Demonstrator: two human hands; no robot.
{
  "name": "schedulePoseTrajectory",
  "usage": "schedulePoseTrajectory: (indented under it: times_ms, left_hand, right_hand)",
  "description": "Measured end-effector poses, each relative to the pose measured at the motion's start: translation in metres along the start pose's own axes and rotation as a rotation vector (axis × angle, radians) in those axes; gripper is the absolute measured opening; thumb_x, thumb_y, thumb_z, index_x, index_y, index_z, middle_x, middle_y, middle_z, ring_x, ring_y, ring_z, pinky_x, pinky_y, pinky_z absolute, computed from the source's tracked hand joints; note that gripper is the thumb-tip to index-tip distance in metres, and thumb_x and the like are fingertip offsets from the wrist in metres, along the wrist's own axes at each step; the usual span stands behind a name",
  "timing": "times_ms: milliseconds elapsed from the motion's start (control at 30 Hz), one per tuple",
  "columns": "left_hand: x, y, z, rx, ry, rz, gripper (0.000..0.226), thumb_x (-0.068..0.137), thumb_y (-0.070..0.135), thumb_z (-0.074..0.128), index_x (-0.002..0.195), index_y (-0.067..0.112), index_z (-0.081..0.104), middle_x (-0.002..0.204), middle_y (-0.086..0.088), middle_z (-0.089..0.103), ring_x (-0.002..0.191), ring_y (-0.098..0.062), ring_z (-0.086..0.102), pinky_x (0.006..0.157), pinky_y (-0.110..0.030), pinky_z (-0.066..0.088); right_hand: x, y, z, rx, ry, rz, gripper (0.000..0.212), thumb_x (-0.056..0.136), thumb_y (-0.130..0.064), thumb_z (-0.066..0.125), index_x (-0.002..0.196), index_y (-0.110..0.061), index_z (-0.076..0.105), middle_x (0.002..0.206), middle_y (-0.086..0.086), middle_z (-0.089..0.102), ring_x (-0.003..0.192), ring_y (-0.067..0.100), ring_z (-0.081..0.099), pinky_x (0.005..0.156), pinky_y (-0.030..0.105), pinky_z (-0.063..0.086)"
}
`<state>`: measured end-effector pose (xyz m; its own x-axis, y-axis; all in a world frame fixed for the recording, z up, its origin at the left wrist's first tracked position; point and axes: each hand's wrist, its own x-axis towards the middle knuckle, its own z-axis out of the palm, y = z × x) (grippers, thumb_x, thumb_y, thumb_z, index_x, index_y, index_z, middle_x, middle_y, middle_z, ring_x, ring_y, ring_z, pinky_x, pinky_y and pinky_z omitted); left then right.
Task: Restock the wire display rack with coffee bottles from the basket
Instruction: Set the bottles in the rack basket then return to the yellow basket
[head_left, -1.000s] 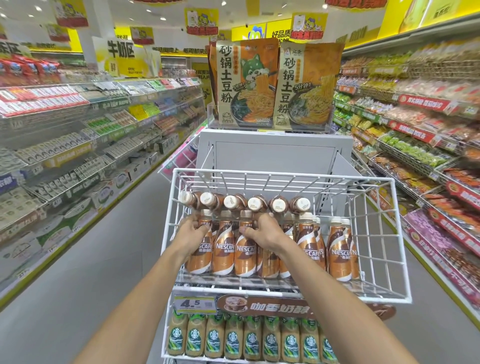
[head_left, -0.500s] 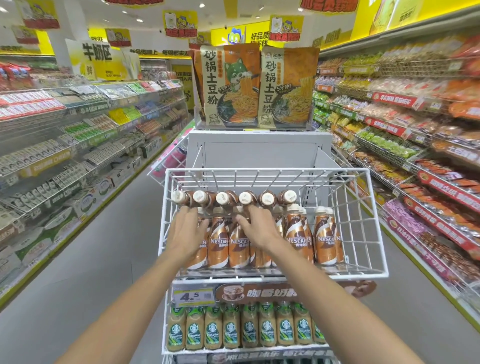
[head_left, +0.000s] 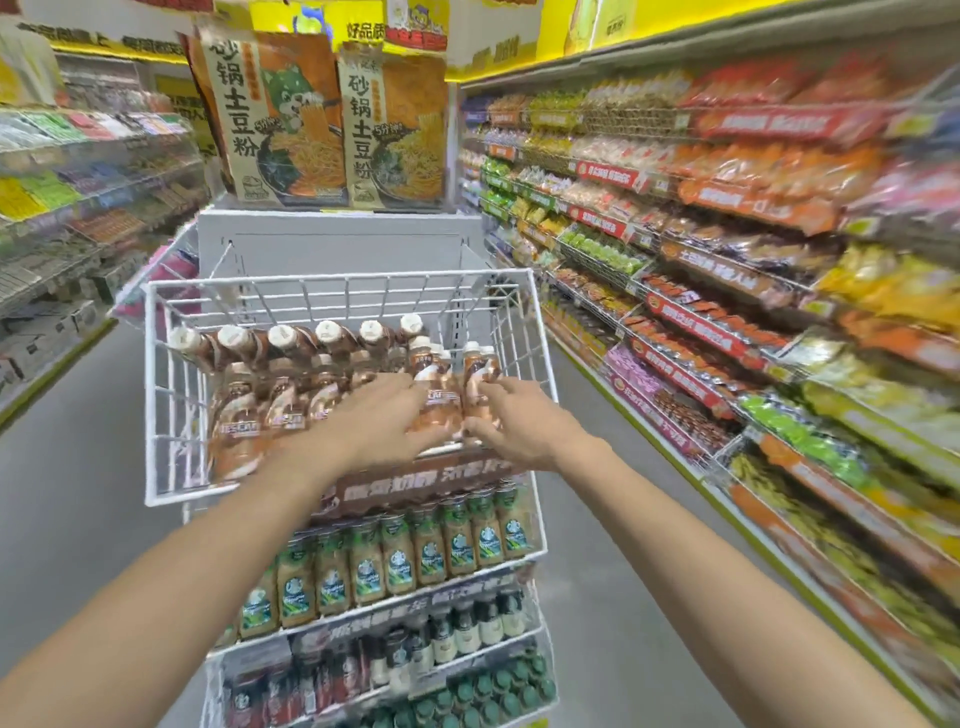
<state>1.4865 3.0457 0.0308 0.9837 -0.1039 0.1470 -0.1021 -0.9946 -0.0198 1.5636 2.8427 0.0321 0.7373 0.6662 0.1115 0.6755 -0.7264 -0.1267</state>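
Where top tier of the wire rack (head_left: 332, 281) meets its right wall, a gap is left beside the coffee bottles (head_left: 244, 415); floor (head_left: 67, 467) is left open both sides. Labels are smeared by blur, rack btm is cut off. Left grip (head_left: 379, 421) is laid flat, released, on a bottle right of rack centre; right grip (head_left: 519, 421) is set at rightmost bottle, clench can't be told.

In wire rack (head_left: 156, 415), coffee bottles (head_left: 240, 421); noodle packs (head_left: 270, 119) behind.
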Motion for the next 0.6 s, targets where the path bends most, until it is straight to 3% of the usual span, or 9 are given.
schedulePoseTrajectory:
  times_ms: [100, 267, 367, 533, 600]
  left_hand:
    - [0.037, 0.096, 0.003, -0.019, 0.007, 0.123, 0.058, 0.097, 0.062, 0.045, 0.125, 0.013, 0.058, 0.113, -0.009, 0.062, 0.104, -0.024, 0.057, 0.093, -0.039, 0.05]
    - [0.086, 0.336, 0.037, -0.138, -0.08, 0.4, 0.067, 0.099, 0.054, 0.052, 0.144, 0.005, 0.046, 0.141, -0.018, 0.054, 0.135, -0.036, 0.049, 0.112, -0.045, 0.041]
    - [0.089, 0.493, 0.053, -0.255, -0.158, 0.59, 0.07, 0.1, 0.052, 0.053, 0.151, 0.006, 0.04, 0.147, -0.02, 0.052, 0.138, -0.036, 0.047, 0.112, -0.047, 0.042]
    - [0.069, 0.712, 0.066, -0.317, -0.281, 0.809, 0.068, 0.098, 0.059, 0.049, 0.144, 0.009, 0.05, 0.149, -0.017, 0.052, 0.138, -0.036, 0.049, 0.111, -0.049, 0.044]
    - [0.062, 0.758, 0.07, -0.335, -0.291, 0.844, 0.062, 0.093, 0.06, 0.051, 0.132, 0.013, 0.058, 0.139, -0.014, 0.06, 0.131, -0.035, 0.055, 0.105, -0.048, 0.048]
  right_hand:
    - [-0.078, 0.083, -0.017, -0.021, 0.037, 0.157, 0.062, 0.106, -0.053, 0.044, 0.15, -0.009, 0.046, 0.15, 0.019, 0.051, 0.143, 0.038, 0.043, 0.116, 0.049, 0.04]
    - [-0.28, 0.241, -0.038, -0.081, 0.027, 0.502, 0.063, 0.105, -0.054, 0.047, 0.154, -0.014, 0.042, 0.146, 0.017, 0.052, 0.138, 0.038, 0.047, 0.11, 0.047, 0.043]
    - [-0.424, 0.317, -0.052, -0.102, -0.008, 0.753, 0.056, 0.104, -0.056, 0.046, 0.141, -0.014, 0.052, 0.138, 0.013, 0.057, 0.129, 0.036, 0.054, 0.101, 0.046, 0.05]
    - [-0.644, 0.396, -0.066, -0.065, -0.052, 1.163, 0.065, 0.104, -0.053, 0.049, 0.154, -0.013, 0.042, 0.155, 0.015, 0.049, 0.142, 0.035, 0.046, 0.116, 0.045, 0.041]
    - [-0.695, 0.407, -0.064, -0.074, -0.023, 1.222, 0.064, 0.105, -0.052, 0.049, 0.155, -0.013, 0.042, 0.154, 0.016, 0.049, 0.143, 0.035, 0.046, 0.117, 0.045, 0.039]
